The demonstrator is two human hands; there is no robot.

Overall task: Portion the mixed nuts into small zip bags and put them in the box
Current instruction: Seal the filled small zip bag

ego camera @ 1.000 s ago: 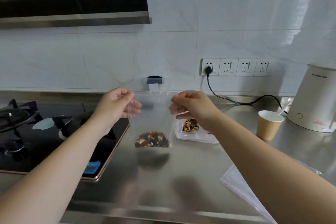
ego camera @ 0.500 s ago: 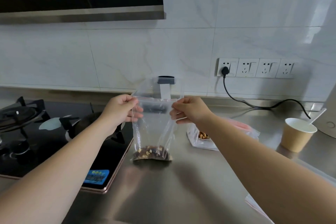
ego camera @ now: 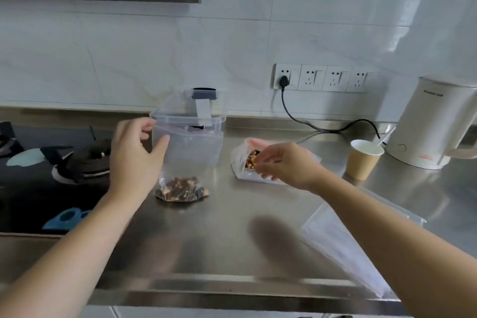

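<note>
Small clear zip bag [ego camera: 183, 162] upright on steel counter, mixed nuts [ego camera: 182, 186] pooled inside, clear box [ego camera: 196, 121] behind

Bare counter [ego camera: 219, 235] between small zip bag [ego camera: 180, 178] and spare bags [ego camera: 343, 248].

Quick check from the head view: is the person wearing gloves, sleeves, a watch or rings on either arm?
No. The left hand and right hand are bare, with no gloves, and no rings visible. Both forearms are uncovered down to the frame edge, with no sleeve, watch or wristband in view.
</note>
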